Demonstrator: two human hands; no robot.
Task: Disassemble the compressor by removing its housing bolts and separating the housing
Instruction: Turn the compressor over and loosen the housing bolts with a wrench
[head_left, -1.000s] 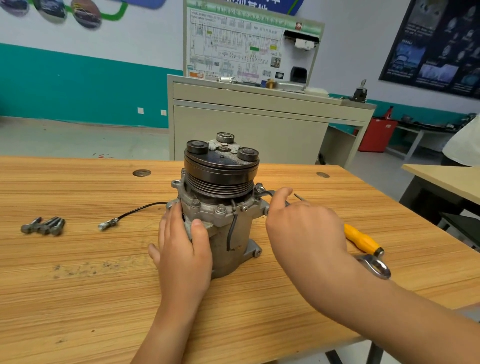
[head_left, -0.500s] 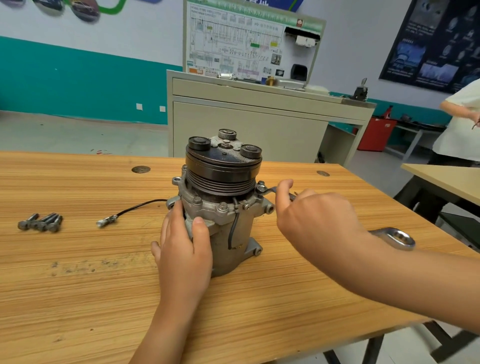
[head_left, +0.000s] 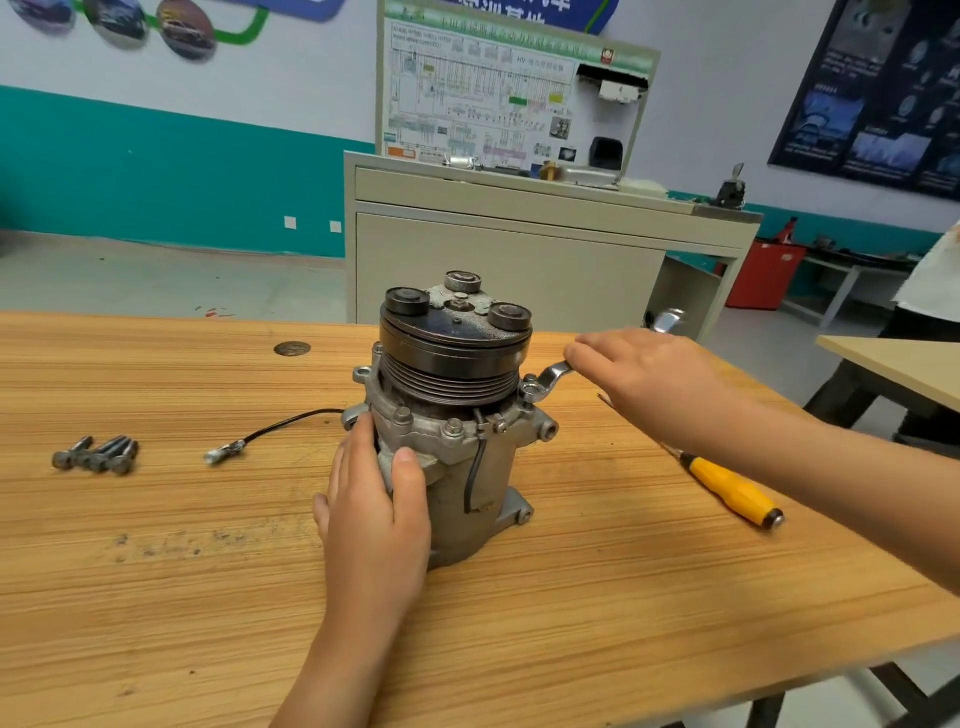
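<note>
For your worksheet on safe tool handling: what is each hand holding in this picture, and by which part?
The left hand grips the compressor around the side of its body. The right hand holds the wrench by the middle of its shaft.

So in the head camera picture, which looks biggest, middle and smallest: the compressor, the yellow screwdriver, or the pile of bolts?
1. compressor, by far the largest.
2. yellow screwdriver, even with part of its shaft hidden.
3. pile of bolts, the smallest.

Grey compressor (head_left: 457, 415) upright; four loose bolts (head_left: 96, 454) leftward
</note>
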